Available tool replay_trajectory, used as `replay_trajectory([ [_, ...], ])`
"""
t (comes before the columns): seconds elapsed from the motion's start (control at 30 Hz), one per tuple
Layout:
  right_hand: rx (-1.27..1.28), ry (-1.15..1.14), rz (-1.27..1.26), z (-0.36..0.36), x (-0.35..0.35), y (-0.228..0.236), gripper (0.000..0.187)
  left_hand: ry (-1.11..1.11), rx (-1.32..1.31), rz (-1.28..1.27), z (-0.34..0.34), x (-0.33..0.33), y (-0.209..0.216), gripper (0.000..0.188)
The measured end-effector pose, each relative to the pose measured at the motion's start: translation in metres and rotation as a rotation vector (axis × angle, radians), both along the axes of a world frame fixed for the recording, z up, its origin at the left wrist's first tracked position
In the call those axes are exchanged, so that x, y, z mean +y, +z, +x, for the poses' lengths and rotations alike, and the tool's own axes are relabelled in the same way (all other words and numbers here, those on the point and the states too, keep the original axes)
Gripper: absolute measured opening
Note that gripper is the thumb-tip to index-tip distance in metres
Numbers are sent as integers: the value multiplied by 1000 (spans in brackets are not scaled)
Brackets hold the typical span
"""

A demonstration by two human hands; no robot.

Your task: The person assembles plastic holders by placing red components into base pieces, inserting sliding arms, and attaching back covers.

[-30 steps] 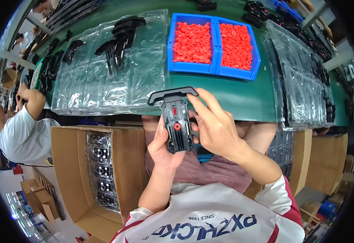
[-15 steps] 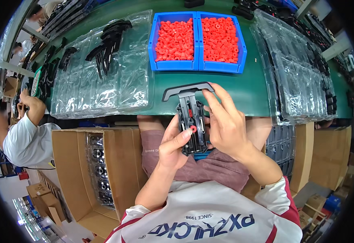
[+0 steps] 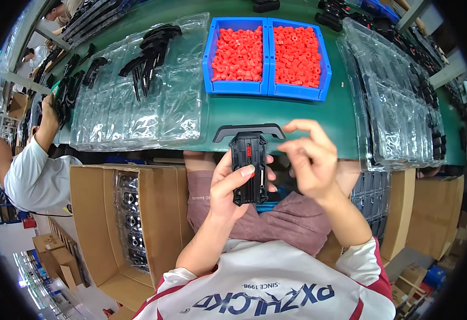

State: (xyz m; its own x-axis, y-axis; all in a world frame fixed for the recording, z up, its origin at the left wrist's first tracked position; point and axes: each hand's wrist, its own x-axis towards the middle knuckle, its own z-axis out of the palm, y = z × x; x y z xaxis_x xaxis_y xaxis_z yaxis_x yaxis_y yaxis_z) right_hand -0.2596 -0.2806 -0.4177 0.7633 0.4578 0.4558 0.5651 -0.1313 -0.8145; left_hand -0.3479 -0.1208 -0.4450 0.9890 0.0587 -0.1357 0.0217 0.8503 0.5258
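My left hand (image 3: 228, 191) is wrapped round a black plastic clamp-like holder (image 3: 242, 184), its thumb pressing on the front near a small red part (image 3: 252, 174). A wide grey-black crossbar (image 3: 248, 129) with turned-down ends tops the holder, close against its body. A red strip (image 3: 249, 151) shows in the body's upper middle. My right hand (image 3: 316, 162) hovers just right of the holder, fingers bent and apart, with nothing seen in it. The index fingertip is near the crossbar's right end; whether it touches cannot be told.
Two joined blue bins (image 3: 268, 93) of small red parts stand ahead on the green table (image 3: 276, 112). Clear plastic trays (image 3: 137, 117) with black parts lie left, more trays (image 3: 393, 106) right. An open cardboard box (image 3: 164, 224) stands by my left side. A co-worker (image 3: 36, 170) sits far left.
The crossbar has come down against the holder's body, covering the stem between them. My right hand has let go and moved off to the right. The co-worker's arm reaches farther forward.
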Motion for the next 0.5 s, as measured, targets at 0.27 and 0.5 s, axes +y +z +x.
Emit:
replay_trajectory([
  [0.27, -13, -244, 116, 56, -40, -37, 33, 53, -55, 40, 1, 2, 2, 45],
  [0.5, 374, -355, -56, 43, -53, -19, 38, 104, -89, 60, 7, 6, -3, 47],
])
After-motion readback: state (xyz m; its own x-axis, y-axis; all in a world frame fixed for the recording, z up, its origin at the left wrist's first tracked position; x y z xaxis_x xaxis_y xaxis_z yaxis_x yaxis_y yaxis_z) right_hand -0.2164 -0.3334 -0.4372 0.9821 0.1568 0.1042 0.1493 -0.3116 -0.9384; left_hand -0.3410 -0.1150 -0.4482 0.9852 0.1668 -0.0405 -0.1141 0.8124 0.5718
